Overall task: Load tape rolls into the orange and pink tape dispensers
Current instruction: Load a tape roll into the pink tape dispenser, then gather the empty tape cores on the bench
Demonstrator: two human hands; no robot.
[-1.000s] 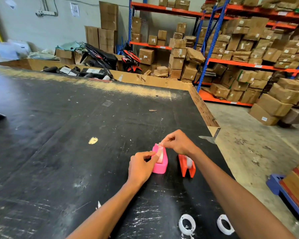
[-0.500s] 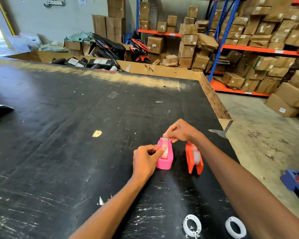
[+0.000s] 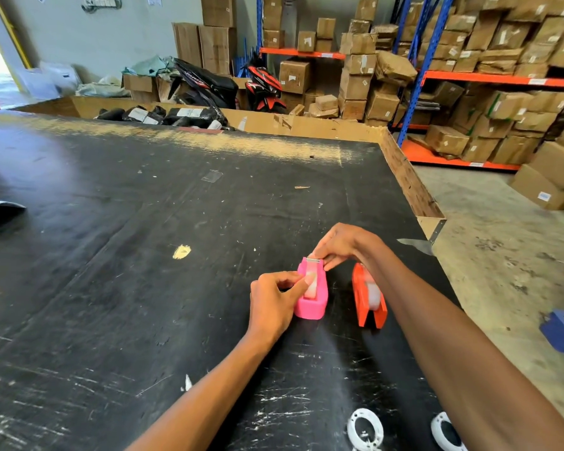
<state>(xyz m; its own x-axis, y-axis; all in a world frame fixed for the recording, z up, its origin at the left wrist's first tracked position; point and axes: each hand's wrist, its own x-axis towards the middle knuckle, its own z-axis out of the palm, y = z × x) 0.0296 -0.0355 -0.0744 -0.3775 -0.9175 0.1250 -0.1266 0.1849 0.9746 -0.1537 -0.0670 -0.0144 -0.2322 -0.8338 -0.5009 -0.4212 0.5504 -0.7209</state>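
Your left hand [image 3: 272, 304] grips the side of the pink dispenser [image 3: 311, 292], thumb pressed on the tape roll [image 3: 311, 288] seated inside it. Your right hand [image 3: 342, 244] pinches the tape end at the dispenser's far cutter edge. The orange dispenser [image 3: 368, 299] stands just to the right on the black table [image 3: 111, 255], a roll in it. Two white rings [image 3: 365, 429] lie near the table's close edge.

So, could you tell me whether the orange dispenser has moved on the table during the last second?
No. The orange dispenser stands just right of the pink dispenser, as before; only the camera shifted.
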